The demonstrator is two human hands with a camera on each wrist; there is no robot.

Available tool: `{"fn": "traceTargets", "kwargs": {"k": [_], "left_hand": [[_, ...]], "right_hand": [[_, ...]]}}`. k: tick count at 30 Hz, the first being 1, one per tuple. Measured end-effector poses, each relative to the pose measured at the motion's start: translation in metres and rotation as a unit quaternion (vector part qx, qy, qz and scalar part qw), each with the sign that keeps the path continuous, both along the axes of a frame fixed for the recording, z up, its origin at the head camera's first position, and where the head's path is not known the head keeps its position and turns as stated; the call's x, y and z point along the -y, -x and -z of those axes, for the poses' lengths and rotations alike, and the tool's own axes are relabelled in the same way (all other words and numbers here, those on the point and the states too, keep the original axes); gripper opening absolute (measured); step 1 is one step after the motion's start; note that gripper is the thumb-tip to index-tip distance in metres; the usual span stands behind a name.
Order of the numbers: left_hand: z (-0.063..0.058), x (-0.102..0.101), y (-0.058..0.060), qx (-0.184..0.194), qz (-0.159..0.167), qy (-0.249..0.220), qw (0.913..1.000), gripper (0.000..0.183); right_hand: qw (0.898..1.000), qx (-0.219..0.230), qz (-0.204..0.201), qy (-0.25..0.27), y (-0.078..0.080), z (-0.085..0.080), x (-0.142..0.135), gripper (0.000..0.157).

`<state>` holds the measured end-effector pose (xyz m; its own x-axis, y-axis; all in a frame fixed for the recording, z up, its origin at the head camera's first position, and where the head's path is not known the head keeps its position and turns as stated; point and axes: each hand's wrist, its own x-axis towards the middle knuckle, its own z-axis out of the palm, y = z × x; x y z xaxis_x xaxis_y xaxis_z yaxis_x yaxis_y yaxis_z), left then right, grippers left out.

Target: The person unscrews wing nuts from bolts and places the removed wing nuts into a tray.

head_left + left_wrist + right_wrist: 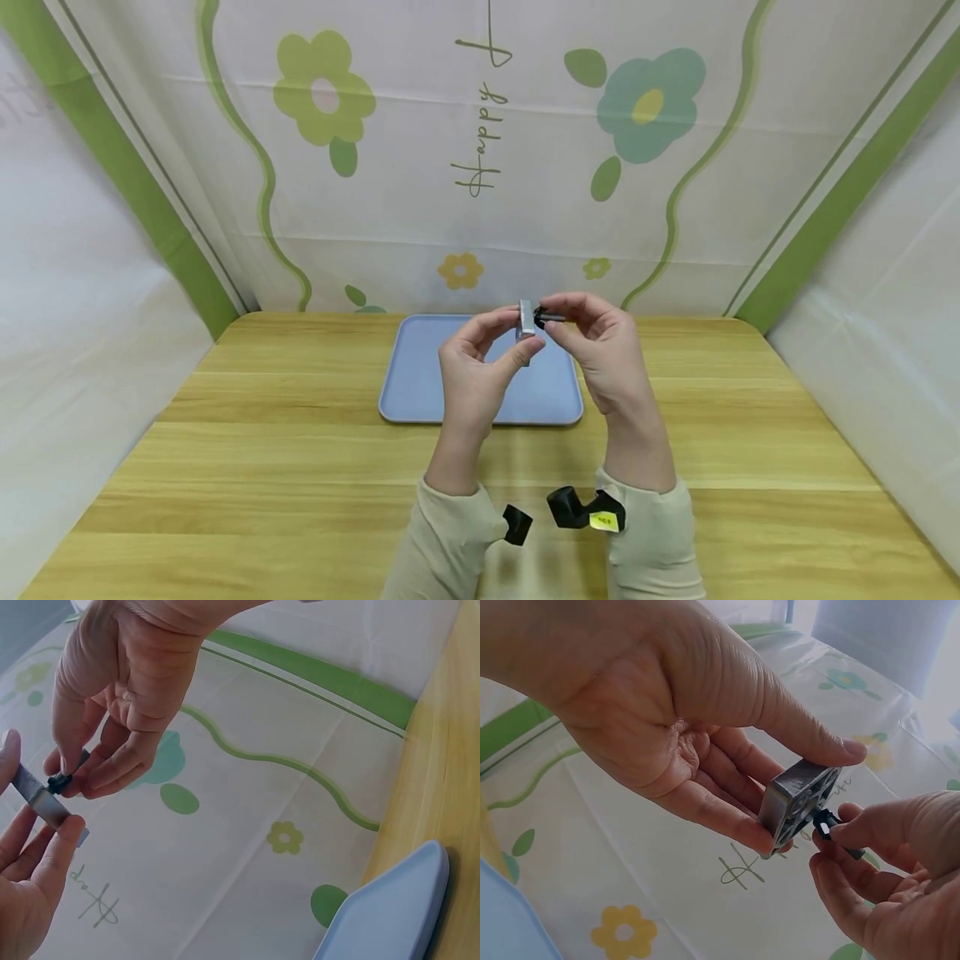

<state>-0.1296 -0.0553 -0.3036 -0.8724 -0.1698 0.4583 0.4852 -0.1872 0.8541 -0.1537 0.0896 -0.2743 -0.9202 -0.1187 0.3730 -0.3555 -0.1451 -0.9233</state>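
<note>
Raised higher than the light-blue rectangular tray (416, 371) on the yellowish wood-grain desk (262, 467), the left hand (474, 371) grips a grey metallic-looking block (784, 804); the right hand (613, 358), fingers narrowed, pinches a small dark stemmed piece (826, 825) at the block's face

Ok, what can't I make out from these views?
Head: part of the tray, hidden behind the left hand.
Left wrist: rest of the tray, cut off at bottom edge.
Right wrist: whether the dark piece, partly covered by the right hand, enters the silver block; contact too small.
</note>
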Motion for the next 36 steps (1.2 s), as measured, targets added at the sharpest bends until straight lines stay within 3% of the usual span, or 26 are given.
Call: {"fn": "traceTargets", "kwargs": {"k": [4,8,11,15,25,36], "left_hand": [[0.0012,0.0007,0.0004,-0.004,0.005,-0.003,1.0,0.04],[0.0014,0.0009,0.0008,-0.004,0.004,-0.003,1.0,0.038],[0.0013,0.0004,0.0012,-0.001,-0.001,0.002,1.0,0.036],[0.0023,-0.0003,0.0019,-0.001,-0.006,0.009,0.9999,0.035],[0.0053,-0.0013,0.0041,-0.005,-0.008,0.014,0.9998,0.034],[0.0094,-0.0035,0.0064,-0.012,-0.006,0.03,0.9995,0.034]], "right_hand": [[1.0,-0.011,0.005,0.005,0.0008,0.001,0.0017,0.037],[0.998,-0.005,0.017,0.055,0.0013,0.0005,0.0028,0.035],[0.994,0.034,0.053,0.086,0.0015,-0.0011,0.0016,0.028],[0.989,0.094,0.085,0.077,0.0021,-0.0019,-0.0009,0.024],[0.992,0.111,0.046,0.038,0.0048,0.0012,0.0051,0.027],[0.99,0.13,0.054,0.031,0.0096,0.0053,0.0077,0.027]]}}
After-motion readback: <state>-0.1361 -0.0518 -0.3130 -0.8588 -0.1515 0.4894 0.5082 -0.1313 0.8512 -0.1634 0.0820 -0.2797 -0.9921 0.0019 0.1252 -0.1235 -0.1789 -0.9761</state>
